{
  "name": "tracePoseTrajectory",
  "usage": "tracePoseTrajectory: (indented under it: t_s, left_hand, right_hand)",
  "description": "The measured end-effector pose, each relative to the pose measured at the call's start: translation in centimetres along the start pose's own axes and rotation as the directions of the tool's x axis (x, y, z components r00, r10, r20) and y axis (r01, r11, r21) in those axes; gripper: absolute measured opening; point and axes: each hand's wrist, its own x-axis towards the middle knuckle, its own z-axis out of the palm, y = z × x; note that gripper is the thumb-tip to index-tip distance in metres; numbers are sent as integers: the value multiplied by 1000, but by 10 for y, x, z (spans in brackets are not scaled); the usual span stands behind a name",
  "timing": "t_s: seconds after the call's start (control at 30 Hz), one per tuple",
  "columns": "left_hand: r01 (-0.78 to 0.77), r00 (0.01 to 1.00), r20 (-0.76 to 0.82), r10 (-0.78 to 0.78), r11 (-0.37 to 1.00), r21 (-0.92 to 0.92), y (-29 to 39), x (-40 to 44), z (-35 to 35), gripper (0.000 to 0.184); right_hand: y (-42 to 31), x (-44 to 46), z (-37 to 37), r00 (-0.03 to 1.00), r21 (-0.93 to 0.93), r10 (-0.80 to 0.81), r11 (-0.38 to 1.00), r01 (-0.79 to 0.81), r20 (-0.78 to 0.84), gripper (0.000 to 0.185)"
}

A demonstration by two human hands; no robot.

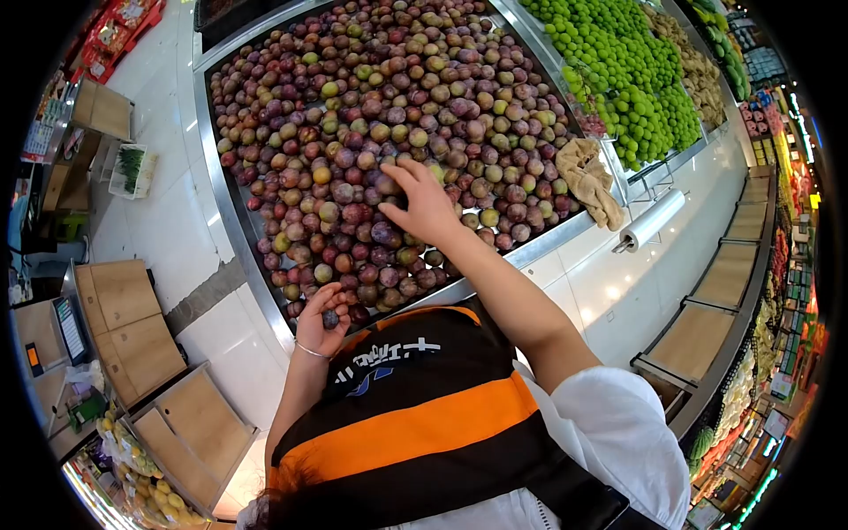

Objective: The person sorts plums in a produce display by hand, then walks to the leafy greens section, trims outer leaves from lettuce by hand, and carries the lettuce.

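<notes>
Plums (353,132) in purple, red and yellowish green fill a large metal-edged display bin (216,168). My right hand (419,201) rests over the plums near the bin's front, thumb and fingers spread around a dark plum (386,185) that its fingertips touch; whether it grips that plum is unclear. Low at the front left corner of the bin, my left hand (321,322) has its fingers curled, with a small dark plum (330,319) held in it. A bracelet circles the left wrist.
A tan cloth (587,181) lies on the bin's right corner. Beyond it are green fruit (632,79) and a plastic bag roll (652,221). Wooden cabinets (128,322) stand at left, a white basket (132,170) behind them, and wooden shelves (698,340) curve along the right.
</notes>
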Motion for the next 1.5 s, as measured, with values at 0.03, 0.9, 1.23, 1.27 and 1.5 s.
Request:
tracePoseTrajectory:
  t_s: [0.03,0.9,1.23,1.27,1.5]
  left_hand:
    - [-18,1000,11,18,1000,-9,-1,-3,-2,16]
    - [-123,249,85,965,-56,991,-83,42,18,9]
    - [-24,250,39,967,-34,999,-81,40,37,12]
    - [-23,261,27,965,-22,999,-81,40,37,12]
    - [-52,242,28,970,-16,999,-80,39,37,12]
  right_hand:
    - [9,1,-7,1000,-3,-3,1000,3,0,49]
    - [129,138,-51,984,122,174,978,-170,-28,91]
    - [102,105,-59,955,61,-144,989,133,260,73]
    - [105,102,-63,923,58,-244,970,238,296,72]
    - [171,144,-96,965,-44,-259,964,261,29,70]
